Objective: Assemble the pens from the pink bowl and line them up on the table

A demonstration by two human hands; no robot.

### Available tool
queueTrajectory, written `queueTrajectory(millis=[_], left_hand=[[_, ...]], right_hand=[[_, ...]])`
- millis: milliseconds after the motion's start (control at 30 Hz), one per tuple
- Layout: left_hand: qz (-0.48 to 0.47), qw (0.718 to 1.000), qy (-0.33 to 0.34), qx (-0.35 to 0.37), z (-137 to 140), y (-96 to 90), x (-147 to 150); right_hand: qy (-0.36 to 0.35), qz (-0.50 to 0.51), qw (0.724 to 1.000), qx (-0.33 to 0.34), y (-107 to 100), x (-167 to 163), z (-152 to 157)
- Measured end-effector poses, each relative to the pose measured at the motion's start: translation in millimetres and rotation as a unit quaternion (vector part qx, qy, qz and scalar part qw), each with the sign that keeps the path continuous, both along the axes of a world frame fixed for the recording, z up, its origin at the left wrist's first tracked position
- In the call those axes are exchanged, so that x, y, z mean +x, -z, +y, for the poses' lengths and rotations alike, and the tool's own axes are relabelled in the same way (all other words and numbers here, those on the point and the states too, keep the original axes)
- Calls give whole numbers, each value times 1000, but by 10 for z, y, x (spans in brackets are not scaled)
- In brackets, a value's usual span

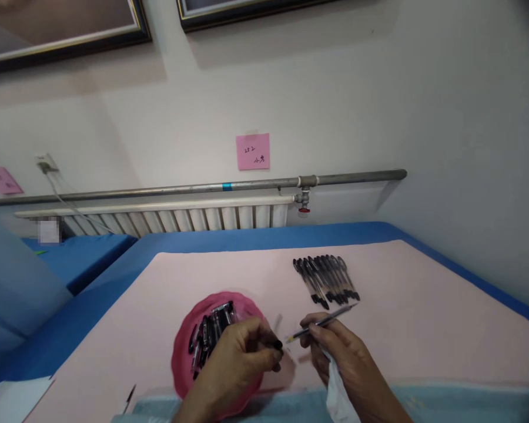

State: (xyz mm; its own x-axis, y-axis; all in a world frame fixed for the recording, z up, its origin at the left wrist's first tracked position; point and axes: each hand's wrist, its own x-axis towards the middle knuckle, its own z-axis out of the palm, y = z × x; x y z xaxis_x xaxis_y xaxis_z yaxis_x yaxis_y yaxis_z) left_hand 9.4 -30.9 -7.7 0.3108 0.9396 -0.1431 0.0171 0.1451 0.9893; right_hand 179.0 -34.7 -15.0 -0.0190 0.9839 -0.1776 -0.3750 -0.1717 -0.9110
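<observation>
My right hand [335, 346] pinches a thin pen refill [330, 319], its pointed tip up to the right and its yellowish end toward my left hand. A white tissue or cloth [338, 390] hangs from the same palm. In the fingers of my left hand [247, 358] is a small black pen part [277, 345], mostly hidden; its black end is close to the refill's end. Under my left forearm stands a pink scalloped bowl [178, 335] with several black pen parts [209, 332]. Several black-capped clear pens [326, 279] lie in a row beyond my right hand.
A pink sheet [229, 270] covers the blue table [264, 238]. By the near edge lie a loose dark-tipped pen piece [130, 399] and white paper [15, 399]. Behind are a radiator [211, 217], a pipe with a red valve [304, 210] and a pink note [253, 151].
</observation>
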Motion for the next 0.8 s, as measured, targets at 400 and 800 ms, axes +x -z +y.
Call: queueTrajectory(millis=[400,800], left_hand=[[13,999,20,-23,-22,-73,-12],[68,997,39,-2,-33,-86,-38]], right_hand=[[14,-50,998,30,7,6,-53],[-12,-111,992,54,-15,-1,-98]])
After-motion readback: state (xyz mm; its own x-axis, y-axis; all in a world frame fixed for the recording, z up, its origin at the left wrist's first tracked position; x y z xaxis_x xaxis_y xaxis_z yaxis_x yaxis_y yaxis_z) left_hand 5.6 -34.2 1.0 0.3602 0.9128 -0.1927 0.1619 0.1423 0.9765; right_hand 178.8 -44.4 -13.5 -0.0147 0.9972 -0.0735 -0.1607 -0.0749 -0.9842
